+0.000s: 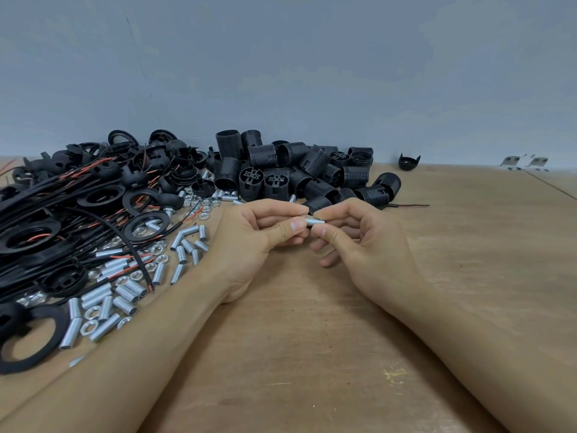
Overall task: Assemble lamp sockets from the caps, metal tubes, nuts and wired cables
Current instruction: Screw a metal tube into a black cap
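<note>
While my left hand (265,228) and right hand (359,235) both pinch the short silver threaded metal tube (314,220) near the table's middle, I judge it light, stiff and slippery, best gripped at its ends.

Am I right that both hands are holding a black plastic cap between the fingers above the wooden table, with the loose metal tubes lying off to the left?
Not quite. The head view shows both hands, left hand and right hand, pinching a small threaded metal tube, not a black cap. The rest holds: they are above the wooden table, and the loose metal tubes lie off to the left.
</note>
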`<state>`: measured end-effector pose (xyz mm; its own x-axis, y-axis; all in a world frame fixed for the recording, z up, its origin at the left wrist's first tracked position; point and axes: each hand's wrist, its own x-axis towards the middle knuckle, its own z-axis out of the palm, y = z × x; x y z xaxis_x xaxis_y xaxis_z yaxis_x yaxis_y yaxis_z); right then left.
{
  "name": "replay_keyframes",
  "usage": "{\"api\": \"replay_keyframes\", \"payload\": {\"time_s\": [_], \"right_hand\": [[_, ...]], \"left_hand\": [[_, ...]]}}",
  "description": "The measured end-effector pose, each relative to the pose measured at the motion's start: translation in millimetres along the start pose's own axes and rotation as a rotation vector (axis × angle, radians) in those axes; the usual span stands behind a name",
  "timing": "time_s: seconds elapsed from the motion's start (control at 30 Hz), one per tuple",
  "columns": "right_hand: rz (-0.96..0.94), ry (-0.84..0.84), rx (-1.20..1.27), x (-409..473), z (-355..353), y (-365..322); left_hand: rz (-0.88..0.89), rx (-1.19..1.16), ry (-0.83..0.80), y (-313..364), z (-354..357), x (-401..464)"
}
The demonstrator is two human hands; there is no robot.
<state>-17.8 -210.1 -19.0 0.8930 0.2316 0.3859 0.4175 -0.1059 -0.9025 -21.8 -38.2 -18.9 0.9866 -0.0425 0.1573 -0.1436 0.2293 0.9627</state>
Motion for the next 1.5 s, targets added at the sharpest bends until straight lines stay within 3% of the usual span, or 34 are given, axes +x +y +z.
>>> {"api": "replay_keyframes", "payload": {"time_s": [1.0, 1.2, 1.5], "right_hand": [[-0.045, 0.028, -0.131, -4, -2, 1], [-0.065, 0.026, -0.175, -20, -7, 0], [-0.007, 0.039, -0.194, -28, -3, 3]], "left_hand": [[0.016, 0.025, 0.022, 2, 4, -1], [0.071, 0.123, -0.024, -3, 5, -9], [0.012, 0.191, -0.026, 3, 5, -15]]}}
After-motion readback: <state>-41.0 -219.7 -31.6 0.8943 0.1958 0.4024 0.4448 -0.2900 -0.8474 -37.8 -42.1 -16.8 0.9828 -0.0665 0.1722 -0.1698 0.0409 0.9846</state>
